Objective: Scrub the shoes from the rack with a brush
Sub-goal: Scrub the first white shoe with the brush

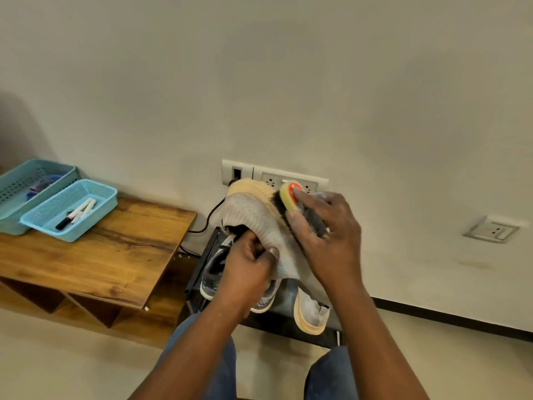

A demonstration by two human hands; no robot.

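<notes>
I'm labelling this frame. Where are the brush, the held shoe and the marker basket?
brush (290, 197), head view, on its yellow body.
held shoe (253, 212), head view, on its grey knit upper.
marker basket (98, 210), head view, on its right wall.

Both forearms bare, no sleeves showing. Left hand (248, 267) and right hand (328, 235) ungloved. Blue denim jeans (331, 376) cover both knees.
</notes>
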